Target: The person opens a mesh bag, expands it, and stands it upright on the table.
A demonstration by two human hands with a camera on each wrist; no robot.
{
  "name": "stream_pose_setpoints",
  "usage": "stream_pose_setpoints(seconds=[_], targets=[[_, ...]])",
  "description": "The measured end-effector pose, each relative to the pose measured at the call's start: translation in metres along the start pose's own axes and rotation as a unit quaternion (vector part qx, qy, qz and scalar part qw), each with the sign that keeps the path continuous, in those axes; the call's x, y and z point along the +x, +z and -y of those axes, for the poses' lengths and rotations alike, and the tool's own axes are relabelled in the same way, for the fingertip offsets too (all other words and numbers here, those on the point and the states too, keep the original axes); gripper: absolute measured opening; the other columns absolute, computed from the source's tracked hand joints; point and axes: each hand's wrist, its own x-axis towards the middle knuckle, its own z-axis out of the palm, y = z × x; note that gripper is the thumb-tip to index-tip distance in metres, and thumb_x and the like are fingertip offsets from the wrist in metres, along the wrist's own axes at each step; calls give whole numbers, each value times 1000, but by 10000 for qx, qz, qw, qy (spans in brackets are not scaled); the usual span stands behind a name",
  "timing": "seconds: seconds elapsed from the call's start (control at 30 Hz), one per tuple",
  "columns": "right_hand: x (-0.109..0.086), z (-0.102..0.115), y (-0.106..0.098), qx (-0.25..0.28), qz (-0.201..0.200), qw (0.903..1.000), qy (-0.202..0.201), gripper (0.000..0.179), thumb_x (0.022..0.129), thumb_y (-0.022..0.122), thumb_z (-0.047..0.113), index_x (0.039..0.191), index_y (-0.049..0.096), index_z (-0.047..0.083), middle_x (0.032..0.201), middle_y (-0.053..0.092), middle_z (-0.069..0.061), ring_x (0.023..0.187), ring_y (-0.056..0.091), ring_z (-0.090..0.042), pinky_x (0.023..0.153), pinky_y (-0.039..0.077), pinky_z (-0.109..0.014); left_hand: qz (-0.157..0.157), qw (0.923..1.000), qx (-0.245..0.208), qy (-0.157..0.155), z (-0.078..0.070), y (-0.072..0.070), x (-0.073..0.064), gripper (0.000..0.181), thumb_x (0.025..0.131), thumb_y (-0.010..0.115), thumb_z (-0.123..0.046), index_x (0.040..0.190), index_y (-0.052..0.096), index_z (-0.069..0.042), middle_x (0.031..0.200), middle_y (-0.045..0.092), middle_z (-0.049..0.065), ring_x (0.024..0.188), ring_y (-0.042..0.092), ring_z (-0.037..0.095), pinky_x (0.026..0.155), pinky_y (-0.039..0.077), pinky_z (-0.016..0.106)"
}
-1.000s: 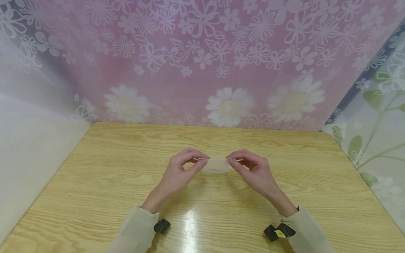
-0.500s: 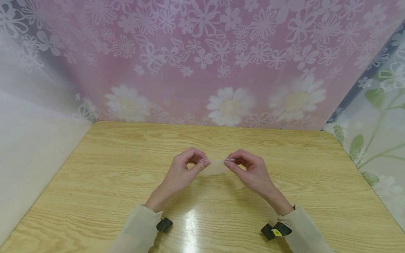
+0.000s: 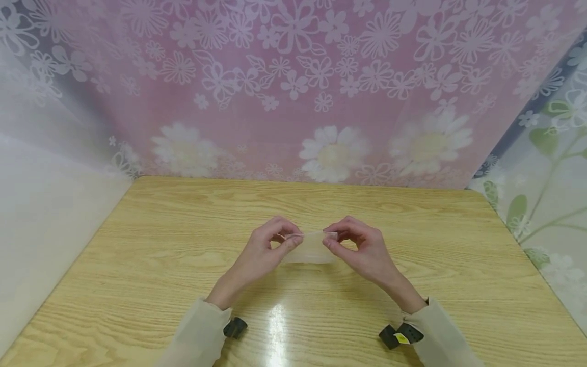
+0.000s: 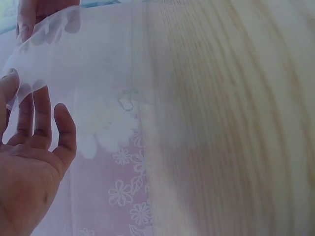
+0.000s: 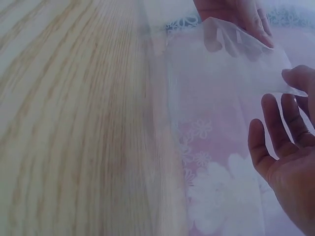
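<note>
Head view: left hand (image 3: 262, 251) and right hand (image 3: 365, 250) have fingers clamped on the translucent sheet (image 3: 310, 251) above the desk (image 3: 160, 265), where uneven pulling could tear it, or a loosened pinch drop it deskward.

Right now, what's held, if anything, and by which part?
A see-through sheet; the left hand and right hand pinch its top edge near opposite ends.

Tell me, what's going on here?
A person is handling a thin, translucent, whitish sheet with both bare hands. The left hand pinches it near one end and the right hand near the other, so it spans the gap between them, held above a yellowish wood-grain table. A pink, flower-patterned backdrop stands behind.
</note>
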Motion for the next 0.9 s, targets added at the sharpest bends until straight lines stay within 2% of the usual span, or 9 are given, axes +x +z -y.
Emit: stream_pose_setpoints(seconds=[0.13,0.37,0.53,0.7,0.9], targets=[[1,0,1,20,52,10000,-68,18,87,74,-10,99,72,2,90,67,-9,81,63,-9,75,58,-23,-31,9999,-102,-10,0,0,0,5,99,70,-25,102,68,-22,102,68,-8,91,62,11,86,57,36],[2,3,5,-65,94,9999,-42,20,90,70,-10,96,74,8,90,66,-4,80,60,-9,73,56,-22,-7,9999,-67,83,-3,2,2,4,99,69,-22,103,69,-19,100,68,-4,88,63,11,83,58,37],[2,3,6,-124,104,9998,-75,19,92,68,-9,99,74,7,90,66,-8,79,60,-9,73,55,-21,-63,9999,-17,144,-3,2,3,7,100,67,-20,104,72,-16,99,70,-3,89,64,10,87,59,37],[4,7,6,82,167,9998,48,16,92,71,-3,106,73,6,93,67,-12,82,62,-9,75,57,-24,-111,9995,-24,302,-4,2,3,6,99,69,-17,103,72,-16,97,69,-2,88,63,10,84,59,33],[7,11,7,301,260,9992,100,17,89,71,-9,95,69,7,90,65,-7,82,60,-9,76,56,-23,-158,9988,-92,455,-6,2,4,4,97,71,-17,101,72,-16,97,70,-1,86,62,10,80,58,31]])
